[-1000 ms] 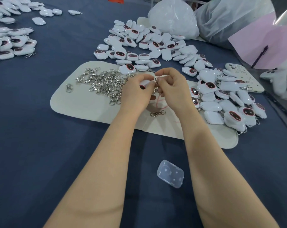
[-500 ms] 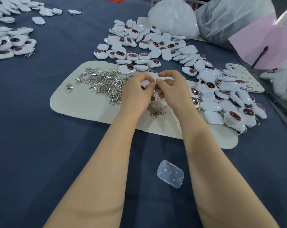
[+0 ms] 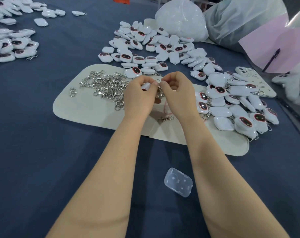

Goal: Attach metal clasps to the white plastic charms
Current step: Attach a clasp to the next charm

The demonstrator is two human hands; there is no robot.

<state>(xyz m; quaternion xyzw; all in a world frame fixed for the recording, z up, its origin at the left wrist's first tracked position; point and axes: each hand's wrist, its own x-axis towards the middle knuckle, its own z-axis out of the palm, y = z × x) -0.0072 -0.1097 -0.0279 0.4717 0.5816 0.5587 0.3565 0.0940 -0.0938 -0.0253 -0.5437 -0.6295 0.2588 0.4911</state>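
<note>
Over the cream mat (image 3: 87, 109), my left hand (image 3: 139, 98) grips a white plastic charm (image 3: 145, 86), mostly hidden by the fingers. My right hand (image 3: 176, 95) pinches a metal clasp (image 3: 159, 91) by its ring, right against the charm; the clasp hangs down between both hands. A heap of loose metal clasps (image 3: 108, 86) lies on the mat to the left. One single clasp (image 3: 165, 119) lies on the mat just below my hands. White charms with dark faces are piled behind (image 3: 156, 47) and to the right (image 3: 231, 103).
A clear plastic lid (image 3: 178, 182) lies on the blue cloth between my forearms. More charms (image 3: 11, 47) lie at the far left. Plastic bags (image 3: 181, 19) and a pink sheet (image 3: 274, 47) stand at the back right. A phone case (image 3: 254, 79) lies by the right pile.
Both hands stayed together over the mat with small finger shifts; the clasp ring now shows between the fingertips.
</note>
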